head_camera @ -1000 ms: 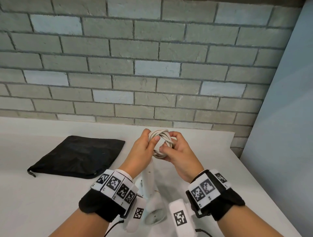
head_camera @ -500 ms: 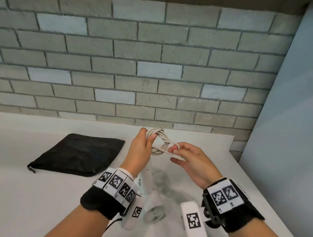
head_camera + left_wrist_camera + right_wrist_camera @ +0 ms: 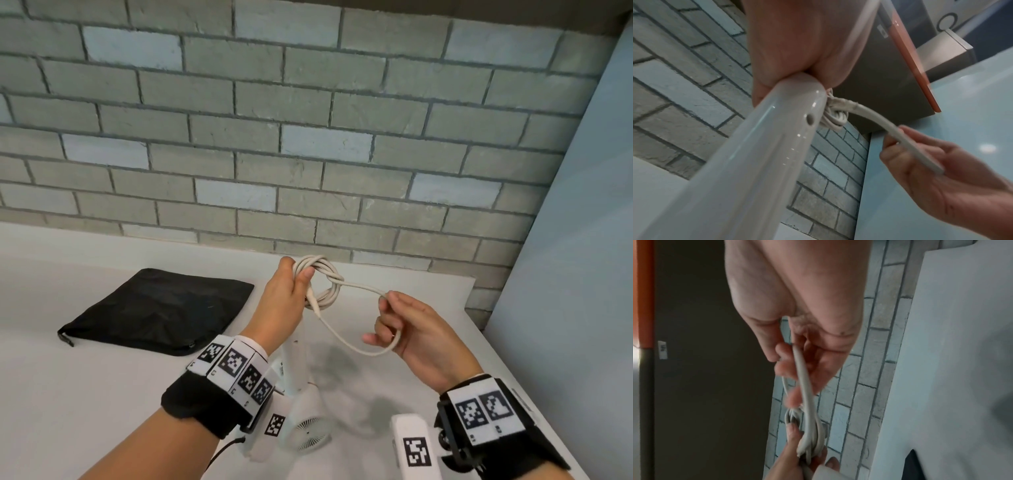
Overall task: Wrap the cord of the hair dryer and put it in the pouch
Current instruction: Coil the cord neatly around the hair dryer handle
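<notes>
My left hand (image 3: 291, 287) grips the coiled bundle of the beige cord (image 3: 323, 277) together with the top of the white hair dryer's handle (image 3: 760, 146). The dryer (image 3: 301, 404) hangs below that hand, its round grille (image 3: 310, 433) low over the table. My right hand (image 3: 397, 325) holds a loose loop of the cord (image 3: 359, 342) between curled fingers, drawn out to the right of the bundle. The right wrist view shows the cord (image 3: 803, 378) running through those fingers (image 3: 785, 366) toward the left hand (image 3: 797, 456). The black pouch (image 3: 161, 310) lies flat on the table at the left.
The white table (image 3: 85, 411) ends at a grey brick wall (image 3: 308, 137) behind and a pale blue panel (image 3: 575, 274) on the right. The table's right edge runs close to my right wrist. White camera housings hang below both wrists.
My right hand has left the bundle and moved right and toward me, drawing out a loop of cord. The left hand has kept its grip on the coils.
</notes>
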A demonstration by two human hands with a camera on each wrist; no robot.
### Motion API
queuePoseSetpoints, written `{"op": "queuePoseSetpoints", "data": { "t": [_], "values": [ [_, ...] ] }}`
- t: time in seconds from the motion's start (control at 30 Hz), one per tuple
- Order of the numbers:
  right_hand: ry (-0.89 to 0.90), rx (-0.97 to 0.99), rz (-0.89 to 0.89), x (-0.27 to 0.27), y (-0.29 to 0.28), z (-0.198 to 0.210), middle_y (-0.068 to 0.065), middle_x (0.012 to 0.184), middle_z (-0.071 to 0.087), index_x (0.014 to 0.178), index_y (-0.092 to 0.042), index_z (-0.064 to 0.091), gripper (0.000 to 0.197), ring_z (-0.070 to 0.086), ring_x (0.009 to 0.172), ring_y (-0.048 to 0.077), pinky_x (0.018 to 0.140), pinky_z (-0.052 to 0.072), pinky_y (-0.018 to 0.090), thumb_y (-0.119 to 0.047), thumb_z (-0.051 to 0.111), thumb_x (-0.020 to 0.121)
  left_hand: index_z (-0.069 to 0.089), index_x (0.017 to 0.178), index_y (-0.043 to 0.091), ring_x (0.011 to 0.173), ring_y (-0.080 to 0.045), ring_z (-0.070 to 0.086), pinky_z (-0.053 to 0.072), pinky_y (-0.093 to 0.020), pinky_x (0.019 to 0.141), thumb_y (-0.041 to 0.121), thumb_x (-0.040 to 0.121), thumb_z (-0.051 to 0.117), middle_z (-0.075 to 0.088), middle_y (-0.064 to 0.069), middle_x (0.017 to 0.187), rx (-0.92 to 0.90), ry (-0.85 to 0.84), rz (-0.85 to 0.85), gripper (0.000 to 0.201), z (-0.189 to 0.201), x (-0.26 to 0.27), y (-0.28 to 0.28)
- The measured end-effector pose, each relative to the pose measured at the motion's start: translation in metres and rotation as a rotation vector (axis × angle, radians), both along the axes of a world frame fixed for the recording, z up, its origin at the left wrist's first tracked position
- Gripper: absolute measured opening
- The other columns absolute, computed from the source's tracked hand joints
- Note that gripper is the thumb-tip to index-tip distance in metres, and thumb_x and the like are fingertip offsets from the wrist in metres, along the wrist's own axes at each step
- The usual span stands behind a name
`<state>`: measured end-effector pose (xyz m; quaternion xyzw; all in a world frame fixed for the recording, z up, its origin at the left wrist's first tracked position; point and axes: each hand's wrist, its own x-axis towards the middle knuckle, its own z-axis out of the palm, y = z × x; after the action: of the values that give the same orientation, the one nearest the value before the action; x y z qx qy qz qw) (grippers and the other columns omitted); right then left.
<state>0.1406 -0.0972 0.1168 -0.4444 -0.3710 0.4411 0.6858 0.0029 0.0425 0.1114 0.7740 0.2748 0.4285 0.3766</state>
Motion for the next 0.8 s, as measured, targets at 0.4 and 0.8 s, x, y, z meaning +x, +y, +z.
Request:
{"op": "queuePoseSetpoints", "data": {
  "t": [0.4, 0.8],
  "values": [
    [-0.236, -0.120, -0.065, 0.016, -0.014, 0.019, -0.007, 0.049, 0.029, 0.094, -0.007, 0.063, 0.027, 0.018, 0.038, 0.004, 0.034, 0.015, 0.014, -0.019, 0.040, 0.093, 0.042, 0.092, 0.011, 0.072, -0.019, 0.051, 0.046, -0.038, 0.068, 0.031, 0.096, 0.038, 0.054, -0.007, 0.082, -0.152, -0.032, -0.071, 0.021, 0.000, 0.002, -0.002],
    [-0.376, -0.164, -0.103, 0.028, -0.021, 0.033, -0.008, 0.046, 0.029, 0.079, -0.007, 0.055, 0.023, 0.023, 0.040, 0.007, 0.035, 0.023, 0.015, -0.020, 0.042, 0.093, 0.043, 0.091, 0.009, 0.058, -0.012, 0.038, 0.034, -0.023, 0.052, 0.025, 0.096, 0.040, 0.044, 0.000, 0.068, -0.338, -0.098, -0.151, 0.017, 0.019, 0.002, -0.008]
  ]
}}
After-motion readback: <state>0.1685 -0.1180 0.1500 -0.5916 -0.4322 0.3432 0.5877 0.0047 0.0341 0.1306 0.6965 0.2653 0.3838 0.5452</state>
